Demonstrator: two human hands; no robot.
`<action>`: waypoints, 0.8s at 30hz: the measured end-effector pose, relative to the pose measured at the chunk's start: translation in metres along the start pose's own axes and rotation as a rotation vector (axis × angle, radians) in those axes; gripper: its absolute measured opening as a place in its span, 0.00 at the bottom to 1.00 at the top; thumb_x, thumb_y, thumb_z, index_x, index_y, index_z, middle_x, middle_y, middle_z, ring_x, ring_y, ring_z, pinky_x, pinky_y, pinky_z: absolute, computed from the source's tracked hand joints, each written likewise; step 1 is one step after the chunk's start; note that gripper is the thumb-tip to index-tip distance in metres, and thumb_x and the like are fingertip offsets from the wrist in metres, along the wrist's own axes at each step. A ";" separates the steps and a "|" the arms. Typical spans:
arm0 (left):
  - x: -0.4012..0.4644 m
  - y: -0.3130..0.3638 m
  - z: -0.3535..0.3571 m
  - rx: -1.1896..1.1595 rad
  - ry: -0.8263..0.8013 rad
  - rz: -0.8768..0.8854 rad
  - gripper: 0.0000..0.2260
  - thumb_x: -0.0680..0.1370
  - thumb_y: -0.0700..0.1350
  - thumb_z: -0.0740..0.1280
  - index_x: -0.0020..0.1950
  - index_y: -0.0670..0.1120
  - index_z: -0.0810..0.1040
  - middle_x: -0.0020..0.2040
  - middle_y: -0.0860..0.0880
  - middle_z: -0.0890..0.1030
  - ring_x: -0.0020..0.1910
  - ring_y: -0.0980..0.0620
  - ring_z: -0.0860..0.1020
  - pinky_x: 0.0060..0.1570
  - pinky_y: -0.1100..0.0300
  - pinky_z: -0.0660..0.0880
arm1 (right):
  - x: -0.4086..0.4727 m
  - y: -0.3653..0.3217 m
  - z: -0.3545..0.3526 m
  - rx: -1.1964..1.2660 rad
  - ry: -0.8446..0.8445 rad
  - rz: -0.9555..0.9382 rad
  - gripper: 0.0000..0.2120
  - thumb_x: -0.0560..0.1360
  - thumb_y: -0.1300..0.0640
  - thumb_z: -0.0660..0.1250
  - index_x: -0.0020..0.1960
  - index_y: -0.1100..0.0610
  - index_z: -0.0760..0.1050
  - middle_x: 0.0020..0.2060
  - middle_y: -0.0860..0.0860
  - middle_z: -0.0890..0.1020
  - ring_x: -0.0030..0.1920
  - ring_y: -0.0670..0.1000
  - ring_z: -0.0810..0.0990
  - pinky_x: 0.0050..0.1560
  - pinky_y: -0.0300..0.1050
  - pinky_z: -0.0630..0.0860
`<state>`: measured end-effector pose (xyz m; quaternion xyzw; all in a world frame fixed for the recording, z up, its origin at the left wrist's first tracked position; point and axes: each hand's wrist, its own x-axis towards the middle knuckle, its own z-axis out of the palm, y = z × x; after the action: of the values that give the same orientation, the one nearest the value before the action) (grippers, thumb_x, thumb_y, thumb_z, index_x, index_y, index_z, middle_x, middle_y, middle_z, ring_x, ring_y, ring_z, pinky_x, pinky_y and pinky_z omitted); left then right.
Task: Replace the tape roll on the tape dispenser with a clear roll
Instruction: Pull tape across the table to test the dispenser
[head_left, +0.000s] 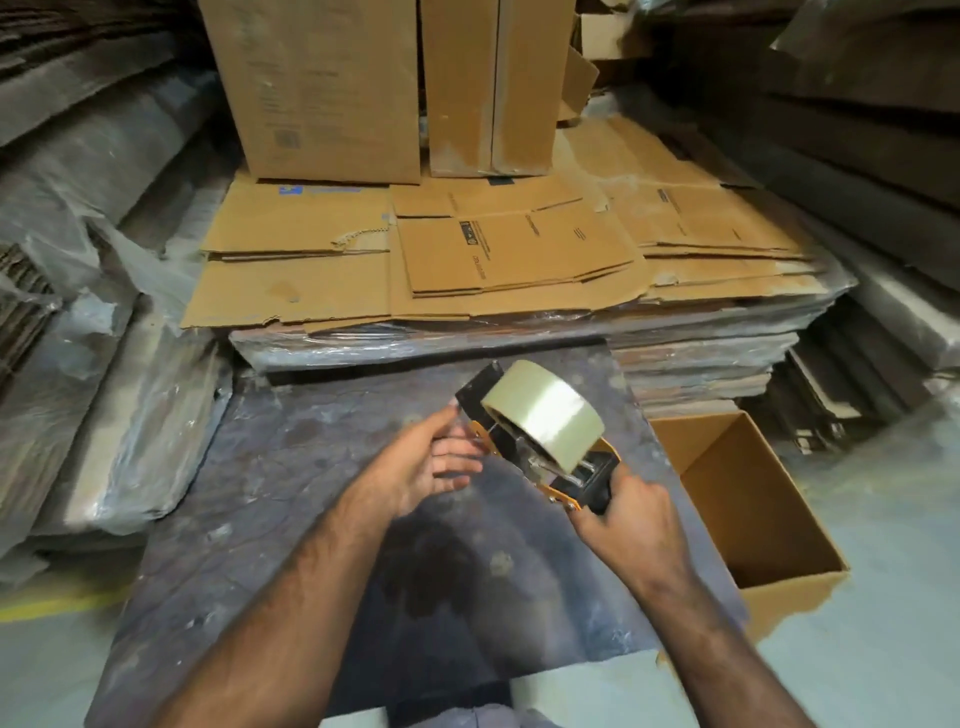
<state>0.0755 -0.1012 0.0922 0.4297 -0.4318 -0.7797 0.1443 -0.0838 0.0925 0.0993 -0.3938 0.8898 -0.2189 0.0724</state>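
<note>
Now | right hand (631, 517) grips tape dispenser (582, 470) handle; left hand (421, 467) loose-fingered beside its front

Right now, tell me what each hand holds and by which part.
The right hand grips the tape dispenser by its black handle. The left hand holds nothing, fingers straight beside the dispenser's front end.

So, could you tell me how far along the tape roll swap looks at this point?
Done, it seems: a clear tape roll already sits on the tape dispenser. In hand: the right hand grips the dispenser's handle, while the left hand, fingers fairly straight, reaches toward its front end. Probably left: threading the tape end; whether that is done cannot be seen.
</note>
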 end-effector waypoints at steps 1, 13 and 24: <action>0.000 -0.002 -0.001 0.003 -0.004 0.021 0.14 0.84 0.52 0.62 0.48 0.44 0.78 0.34 0.47 0.83 0.32 0.51 0.83 0.36 0.57 0.78 | -0.004 -0.005 0.002 -0.019 0.010 0.005 0.18 0.71 0.46 0.70 0.54 0.57 0.77 0.45 0.63 0.85 0.50 0.67 0.82 0.42 0.54 0.77; -0.008 -0.033 -0.037 0.153 -0.089 0.059 0.04 0.67 0.44 0.74 0.38 0.45 0.83 0.36 0.45 0.79 0.35 0.48 0.75 0.39 0.56 0.70 | -0.069 -0.012 0.064 0.087 -0.013 -0.030 0.20 0.64 0.46 0.66 0.53 0.53 0.79 0.35 0.57 0.84 0.40 0.66 0.83 0.34 0.48 0.73; 0.006 -0.062 -0.030 0.305 -0.017 0.091 0.12 0.77 0.28 0.66 0.37 0.41 0.81 0.27 0.49 0.82 0.25 0.54 0.80 0.27 0.62 0.78 | -0.102 -0.001 0.074 0.303 -0.183 0.305 0.16 0.69 0.49 0.77 0.34 0.56 0.73 0.27 0.55 0.80 0.29 0.58 0.76 0.31 0.43 0.69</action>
<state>0.1049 -0.0857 0.0317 0.4199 -0.5654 -0.7015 0.1090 0.0087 0.1423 0.0296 -0.2579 0.8858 -0.2998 0.2430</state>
